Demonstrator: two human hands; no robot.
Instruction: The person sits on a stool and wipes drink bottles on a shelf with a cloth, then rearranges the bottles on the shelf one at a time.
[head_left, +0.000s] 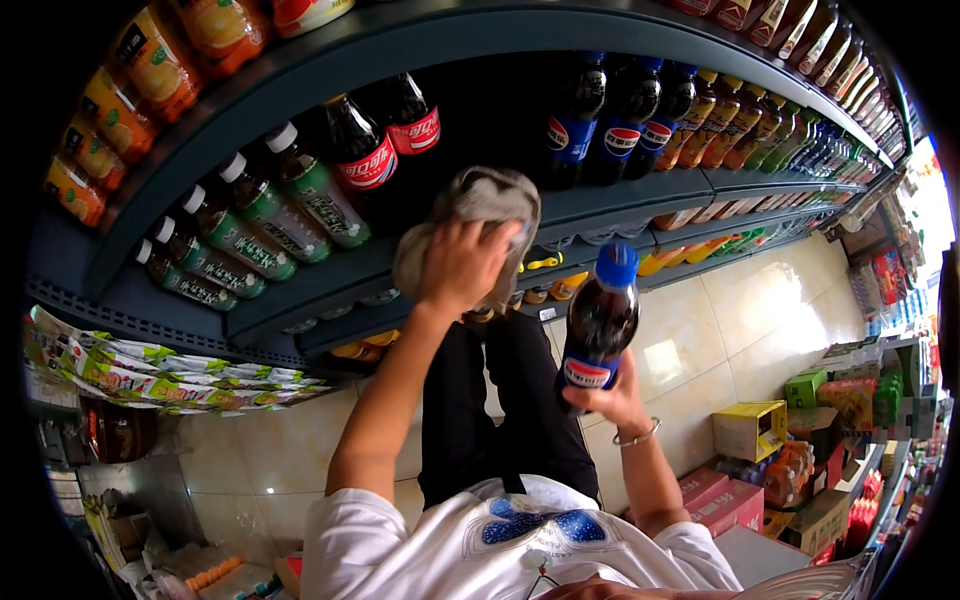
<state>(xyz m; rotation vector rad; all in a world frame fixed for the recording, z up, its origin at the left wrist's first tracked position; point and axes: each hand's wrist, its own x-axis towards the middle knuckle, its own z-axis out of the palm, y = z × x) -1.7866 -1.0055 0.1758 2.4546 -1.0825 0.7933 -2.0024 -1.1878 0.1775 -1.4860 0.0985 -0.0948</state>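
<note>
My left hand (461, 266) holds a bunched grey-brown cloth (487, 199) at the front edge of a dark metal shelf (577, 206). My right hand (619, 394), with a bangle at its wrist, grips the lower part of a dark cola bottle (604, 315) with a blue cap and blue label. The bottle is tilted slightly, in front of the shelf. Behind the cloth, two red-labelled cola bottles (367, 161) stand to the left. Blue-labelled cola bottles (619, 135) stand in a group to the right. The shelf surface behind the cloth is in deep shadow.
Green-labelled bottles with white caps (259, 217) line the shelf at left, beside hanging snack packets (172, 375). Orange drink bottles (157, 60) stand on the shelf above. Cartons and a yellow box (750, 429) sit on the tiled floor (690, 375) at right.
</note>
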